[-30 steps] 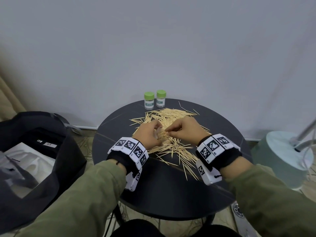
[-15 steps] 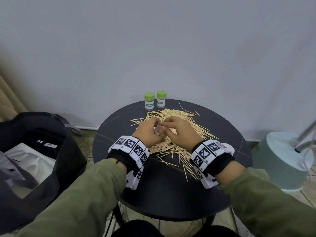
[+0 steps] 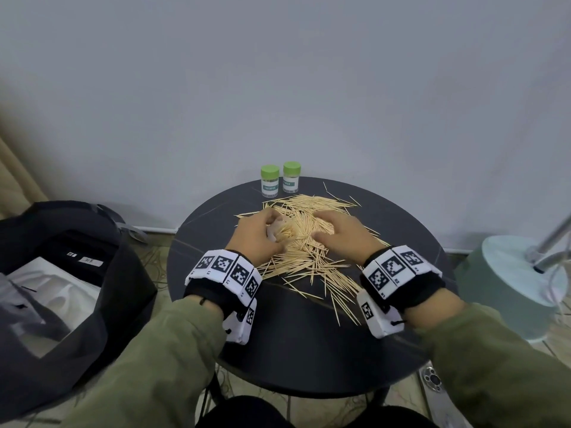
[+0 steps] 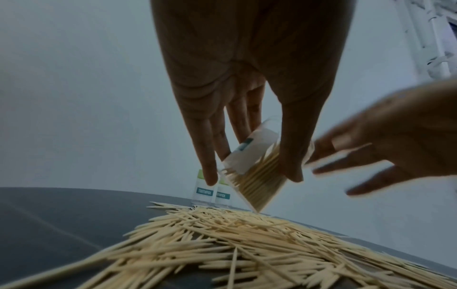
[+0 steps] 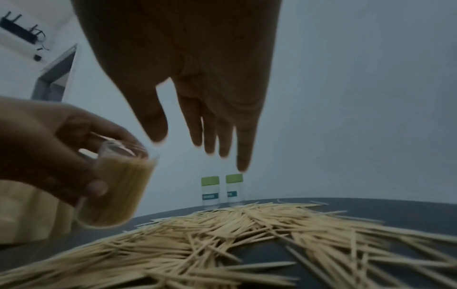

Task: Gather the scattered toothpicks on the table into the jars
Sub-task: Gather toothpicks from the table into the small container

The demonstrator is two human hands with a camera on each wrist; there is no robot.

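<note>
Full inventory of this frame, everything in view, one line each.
open jar: 1, clear, holds toothpicks, in left hand
capped jars: 2, green lids, upright at table's far edge
loose toothpicks: many, pale wood, spread mid-table
table: 1, round, dark
bag: 1, black, open, left of table
lamp base: 1, pale green, right of table
left hand: grips open jar
right hand: fingers extended over the pile

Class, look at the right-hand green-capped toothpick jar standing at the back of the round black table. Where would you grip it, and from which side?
Grip the right green-capped jar round its clear labelled body below the cap, coming from its right. It stands upright, a narrow cylinder, and the other green-capped jar stands close on its left, leaving little room there. The scattered toothpicks lie in front, so a low frontal reach would likely disturb them.
</note>
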